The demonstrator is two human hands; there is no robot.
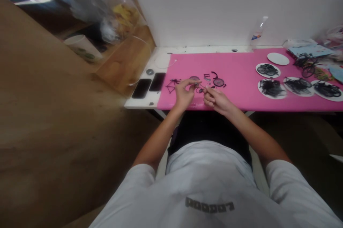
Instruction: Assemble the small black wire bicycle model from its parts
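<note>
Over the pink table cover (235,74), my left hand (185,93) pinches a small thin part, too small to name. Close by on its right, my right hand (216,99) has its fingers closed at the other end of that thin dark piece. A small black bicycle frame (170,87) lies left of my left hand. One spoked wheel (218,82) rests above my right hand, with a curved black part (214,74) just behind it. Another wheel (194,78) is partly hidden behind my left fingers. Small loose parts (207,77) lie between the wheels.
Two dark phones (141,88) lie at the table's left end. White plates (278,58) stand on the right, several bearing black parts (268,69). A clear bottle (259,29) stands by the wall. Bags and packaging (311,50) fill the far right.
</note>
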